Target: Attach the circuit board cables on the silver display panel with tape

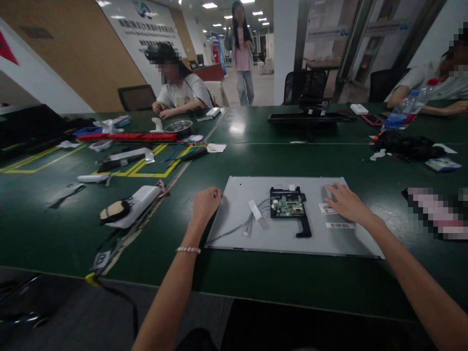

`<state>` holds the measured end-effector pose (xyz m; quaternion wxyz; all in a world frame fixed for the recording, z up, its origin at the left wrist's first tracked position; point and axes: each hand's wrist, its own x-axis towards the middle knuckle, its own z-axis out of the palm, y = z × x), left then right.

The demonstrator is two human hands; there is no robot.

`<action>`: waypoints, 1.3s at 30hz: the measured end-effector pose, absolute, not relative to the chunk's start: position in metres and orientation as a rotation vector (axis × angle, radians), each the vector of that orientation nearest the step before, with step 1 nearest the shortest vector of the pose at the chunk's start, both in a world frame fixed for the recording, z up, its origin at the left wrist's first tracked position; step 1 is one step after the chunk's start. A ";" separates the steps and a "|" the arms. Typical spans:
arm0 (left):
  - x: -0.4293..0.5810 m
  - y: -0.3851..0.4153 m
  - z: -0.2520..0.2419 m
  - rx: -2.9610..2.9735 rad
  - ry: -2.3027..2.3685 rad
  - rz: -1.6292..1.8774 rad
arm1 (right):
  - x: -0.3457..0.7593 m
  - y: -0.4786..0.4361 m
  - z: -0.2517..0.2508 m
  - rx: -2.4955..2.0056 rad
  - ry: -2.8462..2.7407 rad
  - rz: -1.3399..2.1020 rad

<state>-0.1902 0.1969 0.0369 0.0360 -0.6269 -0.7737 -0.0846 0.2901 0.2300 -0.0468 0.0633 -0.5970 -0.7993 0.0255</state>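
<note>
A flat grey display panel (226, 209) lies back side up on the green table before me. A green circuit board (287, 206) in a black plastic bracket (303, 229) sits at its middle. Grey cables (237, 227) run left from the board, with a white strip of tape (255, 209) across them. My left hand (206, 204) is closed at the panel's left edge; the inside of its curled fingers is hidden. Over the right part of the panel, beside a white label (327, 208), my right hand (345, 201) is open with fingers spread.
A white power strip (146, 200) with a dark cable lies left; loose parts, wires (183, 152) and a metal bowl (178, 127) sit beyond. A black monitor part (310, 119) stands at the back. Bottles (405, 109) and a phone (438, 212) lie right. Several people are around the table.
</note>
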 end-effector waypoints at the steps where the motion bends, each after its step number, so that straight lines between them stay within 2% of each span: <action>1: -0.189 0.197 0.036 -1.945 -2.346 -0.228 | 0.290 0.228 -0.047 -1.806 -2.419 0.063; 6: -0.184 0.199 0.031 -2.084 -2.234 -0.078 | 0.289 0.215 -0.050 -1.806 -2.390 -0.020; 12: -0.174 0.200 0.028 -2.112 -2.192 0.024 | 0.298 0.217 -0.042 -1.823 -2.405 0.055; 15: -0.171 0.199 0.029 -2.143 -2.183 0.052 | 0.292 0.218 -0.033 -1.793 -2.358 0.150; 22: -0.168 0.198 0.029 -2.179 -2.182 0.074 | 0.235 0.208 -0.008 -1.291 -2.344 0.538; 26: -0.169 0.200 0.026 -2.205 -2.156 0.039 | 0.217 0.200 -0.009 -1.182 -2.351 0.662; 39: -0.161 0.201 0.026 -2.254 -2.123 0.044 | 0.233 0.194 -0.009 -1.197 -2.322 0.637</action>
